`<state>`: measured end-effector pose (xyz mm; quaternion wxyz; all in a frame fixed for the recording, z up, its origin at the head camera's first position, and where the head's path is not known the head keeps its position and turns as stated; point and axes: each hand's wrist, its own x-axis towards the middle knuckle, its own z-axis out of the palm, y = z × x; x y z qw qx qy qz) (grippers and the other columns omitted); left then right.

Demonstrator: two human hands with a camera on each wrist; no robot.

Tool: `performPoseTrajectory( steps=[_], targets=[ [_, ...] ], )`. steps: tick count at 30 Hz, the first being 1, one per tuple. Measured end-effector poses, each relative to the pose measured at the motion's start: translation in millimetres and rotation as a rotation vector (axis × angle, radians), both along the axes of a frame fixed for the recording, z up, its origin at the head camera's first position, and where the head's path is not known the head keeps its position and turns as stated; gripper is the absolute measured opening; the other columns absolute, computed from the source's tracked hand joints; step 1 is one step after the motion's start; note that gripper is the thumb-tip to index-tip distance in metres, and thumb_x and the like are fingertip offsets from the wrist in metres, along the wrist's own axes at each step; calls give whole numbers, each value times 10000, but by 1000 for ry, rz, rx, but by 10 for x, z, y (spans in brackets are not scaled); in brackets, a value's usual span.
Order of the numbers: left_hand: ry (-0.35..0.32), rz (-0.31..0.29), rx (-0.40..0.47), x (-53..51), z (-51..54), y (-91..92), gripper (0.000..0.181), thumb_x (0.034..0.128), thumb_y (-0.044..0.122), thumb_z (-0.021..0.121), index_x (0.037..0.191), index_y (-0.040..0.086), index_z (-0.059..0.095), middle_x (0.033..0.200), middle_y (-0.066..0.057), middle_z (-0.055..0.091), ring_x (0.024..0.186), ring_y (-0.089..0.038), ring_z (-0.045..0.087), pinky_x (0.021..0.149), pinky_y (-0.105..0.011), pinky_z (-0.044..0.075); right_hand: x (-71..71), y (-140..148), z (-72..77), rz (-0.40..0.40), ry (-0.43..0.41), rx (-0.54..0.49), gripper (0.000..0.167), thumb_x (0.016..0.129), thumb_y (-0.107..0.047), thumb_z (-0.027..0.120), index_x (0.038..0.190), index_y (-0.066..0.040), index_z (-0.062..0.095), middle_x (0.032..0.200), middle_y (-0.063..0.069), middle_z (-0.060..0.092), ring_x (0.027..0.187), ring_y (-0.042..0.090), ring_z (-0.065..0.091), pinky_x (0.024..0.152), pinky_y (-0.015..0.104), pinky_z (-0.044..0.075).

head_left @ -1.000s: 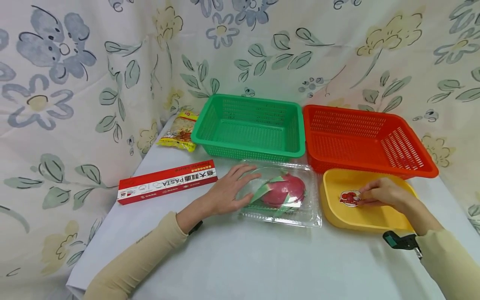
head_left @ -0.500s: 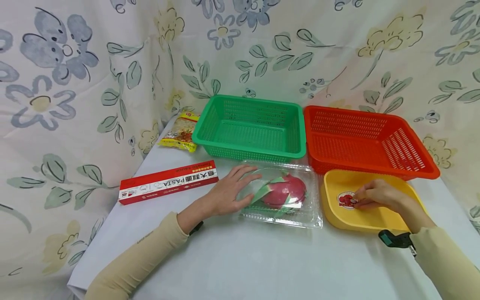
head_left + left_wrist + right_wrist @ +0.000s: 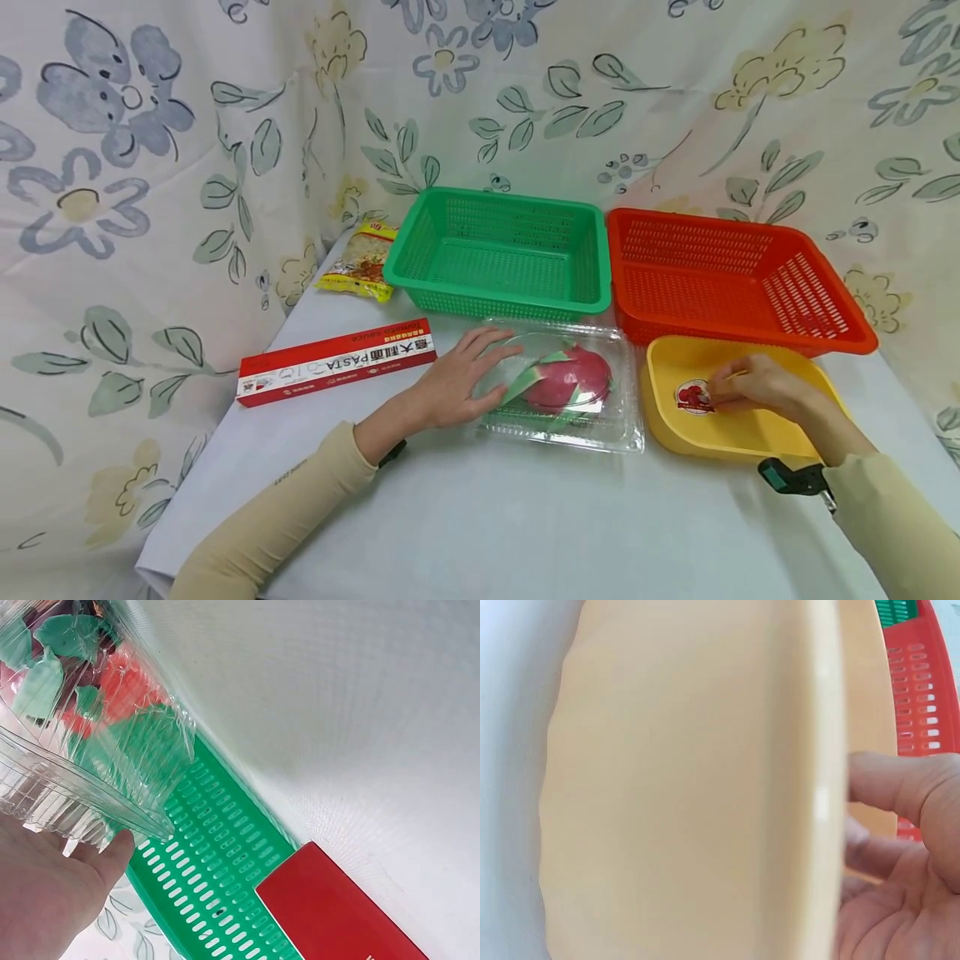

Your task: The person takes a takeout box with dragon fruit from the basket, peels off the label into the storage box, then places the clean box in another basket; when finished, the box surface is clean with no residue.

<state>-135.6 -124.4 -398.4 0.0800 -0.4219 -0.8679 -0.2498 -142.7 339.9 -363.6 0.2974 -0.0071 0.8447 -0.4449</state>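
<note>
A clear plastic clamshell box (image 3: 622, 383) holds a pink dragon fruit (image 3: 573, 379) with green scales. My left hand (image 3: 457, 383) rests on the box's left side, its fingers spread over the lid. In the left wrist view, the thumb touches the box edge. My right hand (image 3: 765, 387) reaches into a shallow yellow tub (image 3: 750, 442). Its fingertips pinch the right edge of a small round label (image 3: 692, 397) with a red print, low over the tub's floor. In the right wrist view, the tub wall hides the label and part of the fingers.
Behind the box stands a green slotted basket (image 3: 502, 296), with a red basket (image 3: 742, 329) to its right. On the left lie a red and white pasta box (image 3: 337, 362) and a yellow food packet (image 3: 360, 262). A floral curtain (image 3: 525, 100) backs the white table (image 3: 487, 525).
My right hand has shifted slightly left inside the tub, and the round label has slid a little left with it. My left hand stays on the clamshell box.
</note>
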Motion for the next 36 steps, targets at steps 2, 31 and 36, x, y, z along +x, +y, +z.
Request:
performPoseTrajectory(
  steps=[2, 31, 36],
  targets=[
    [3, 2, -5, 0, 9, -1, 553, 957, 364, 455, 1458, 130, 465, 1527, -107, 371, 1429, -246, 249, 1093, -460, 369, -2, -12, -3, 28, 0, -5, 358, 979, -102, 589, 1156, 207, 552, 1012, 117, 675, 889, 210, 673, 818, 345, 571],
    [10, 5, -12, 11, 12, 1, 561, 954, 374, 456, 1455, 121, 474, 1537, -93, 359, 1433, -278, 253, 1104, -474, 350, 25, -348, 9, 180, 152, 136, 410, 1001, -215, 552, 1255, 102, 601, 1052, 137, 664, 949, 263, 577, 859, 424, 514],
    [5, 4, -10, 5, 16, 2, 557, 955, 367, 460, 1453, 118, 475, 1535, -100, 360, 1435, -280, 249, 1103, -480, 351, 57, -439, 52, 185, 278, 225, 440, 1007, -222, 550, 1261, 136, 581, 1158, 237, 651, 1014, 315, 583, 861, 493, 510]
  ],
)
